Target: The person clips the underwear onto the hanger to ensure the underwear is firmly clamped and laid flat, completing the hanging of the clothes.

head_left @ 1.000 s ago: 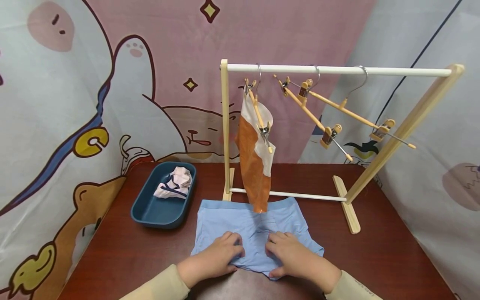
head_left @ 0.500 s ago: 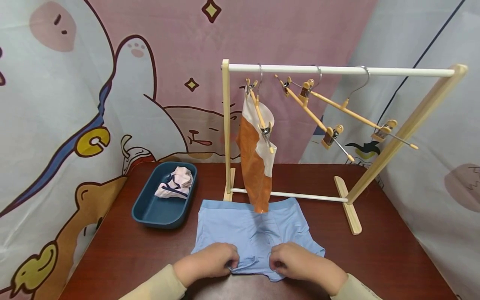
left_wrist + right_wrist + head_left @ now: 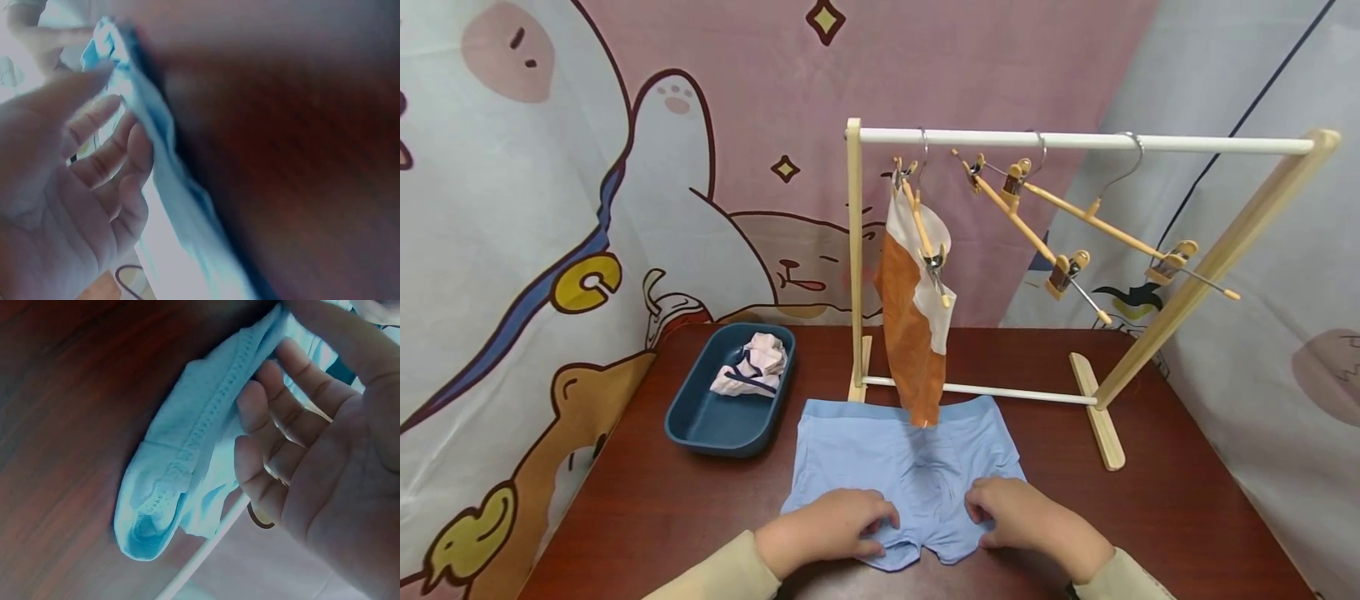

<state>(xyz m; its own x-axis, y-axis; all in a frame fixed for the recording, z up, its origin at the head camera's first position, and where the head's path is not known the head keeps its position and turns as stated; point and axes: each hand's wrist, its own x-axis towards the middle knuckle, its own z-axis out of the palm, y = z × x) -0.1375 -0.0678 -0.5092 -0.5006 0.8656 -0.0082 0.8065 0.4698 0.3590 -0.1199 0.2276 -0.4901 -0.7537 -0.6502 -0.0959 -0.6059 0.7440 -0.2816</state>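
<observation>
Along the near edge of a pair of light blue shorts (image 3: 880,450), both my hands rest with fingers loosely bent: my left hand (image 3: 844,525) by the left leg opening, my right hand (image 3: 1022,518) by the right one. Each thumb stands apart from the fingers, down by the hem, and I see no fold pinched in either hand; whether the thumbs touch the cloth I cannot tell for sure. The shorts lie flat on the brown table (image 3: 700,517), waistband (image 3: 850,409) away from me, a few creases at the front between my hands. I judge them light, thin and stretchy, soft enough to bunch under a fingertip and hard to harm; the legs would flop, so the firmest hold should be the waistband near its two ends. Beyond it stands a wooden rack (image 3: 855,258), where an orange and white cloth (image 3: 902,317) hangs from a clip hanger (image 3: 917,214), its low tip overlapping the waistband in the head view, though I cannot tell if they touch. Two more hangers (image 3: 1018,218) hang farther right, and to the left a dark blue tub (image 3: 707,432) holds a crumpled pale garment (image 3: 763,354).
</observation>
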